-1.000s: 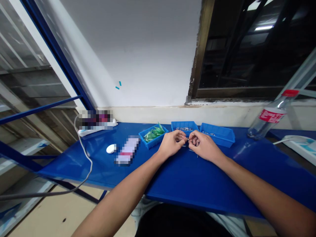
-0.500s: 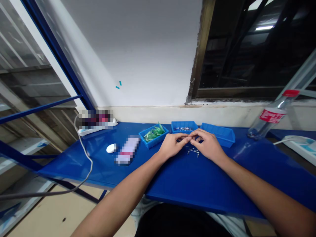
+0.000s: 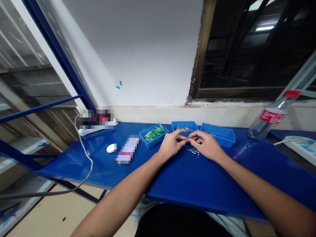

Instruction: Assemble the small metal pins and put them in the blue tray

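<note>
My left hand (image 3: 172, 143) and my right hand (image 3: 204, 144) meet fingertip to fingertip over the blue table, both pinched on something too small to make out. Just below them lie several thin metal pins (image 3: 194, 151). Behind my hands, a blue bin (image 3: 184, 124) holds more metal pieces. The bin at the right (image 3: 223, 135) has a few small pieces at its left end, partly hidden by my right hand. Left of my left hand, another bin (image 3: 151, 143) contains green plastic packets (image 3: 155, 132).
A clear bottle with a red cap (image 3: 269, 117) stands at the right, near a white power strip (image 3: 301, 146). At the left are a blurred-out flat object (image 3: 127, 150), a white round item (image 3: 111, 148), another power strip (image 3: 98, 129) and a hanging cable (image 3: 91, 164).
The fingers of both hands have shifted slightly, with the left index finger lifted and more arched. The pins below the hands show in a slightly different arrangement.
</note>
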Tool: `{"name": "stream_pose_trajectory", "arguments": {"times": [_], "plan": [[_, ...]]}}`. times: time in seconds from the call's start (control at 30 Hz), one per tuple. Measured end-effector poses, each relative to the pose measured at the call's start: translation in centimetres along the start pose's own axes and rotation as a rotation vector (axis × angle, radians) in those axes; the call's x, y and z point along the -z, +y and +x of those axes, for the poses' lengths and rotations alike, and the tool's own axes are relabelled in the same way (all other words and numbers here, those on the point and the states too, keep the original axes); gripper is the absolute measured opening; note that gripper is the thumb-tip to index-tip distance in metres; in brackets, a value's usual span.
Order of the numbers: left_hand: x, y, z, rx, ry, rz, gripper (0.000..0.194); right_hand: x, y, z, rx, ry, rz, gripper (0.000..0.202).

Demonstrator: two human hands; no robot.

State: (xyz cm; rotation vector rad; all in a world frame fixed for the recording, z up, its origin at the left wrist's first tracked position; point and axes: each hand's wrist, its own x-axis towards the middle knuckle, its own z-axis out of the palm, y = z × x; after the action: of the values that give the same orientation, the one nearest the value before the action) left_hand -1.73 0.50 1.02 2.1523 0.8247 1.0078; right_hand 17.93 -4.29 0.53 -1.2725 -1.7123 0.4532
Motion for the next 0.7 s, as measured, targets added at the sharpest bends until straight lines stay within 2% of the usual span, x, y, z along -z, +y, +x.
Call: {"name": "stream_pose_trajectory", "arguments": {"times": [0.2, 0.4, 0.53, 0.7], "plan": [[-0.04, -0.32, 0.02, -0.004, -0.04, 0.025, 0.051, 0.11, 0.06, -0.07, 0.046, -0.053, -0.078, 0.014], [-0.1, -0.14, 0.01, -0.043, -0.091, 0.045, 0.049, 0.17, -0.17, -0.13, 0.093, -0.031, -0.137, 0.007], [0.1, 0.21, 0.1, -0.067, -0.039, 0.033, 0.038, 0.34, -0.38, -0.16, 0.07, 0.0, -0.14, 0.015], [0.3, 0.63, 0.25, -0.078, 0.074, -0.026, 0.032, 0.55, -0.28, -0.01, 0.127, -0.07, -0.209, 0.028]]}}
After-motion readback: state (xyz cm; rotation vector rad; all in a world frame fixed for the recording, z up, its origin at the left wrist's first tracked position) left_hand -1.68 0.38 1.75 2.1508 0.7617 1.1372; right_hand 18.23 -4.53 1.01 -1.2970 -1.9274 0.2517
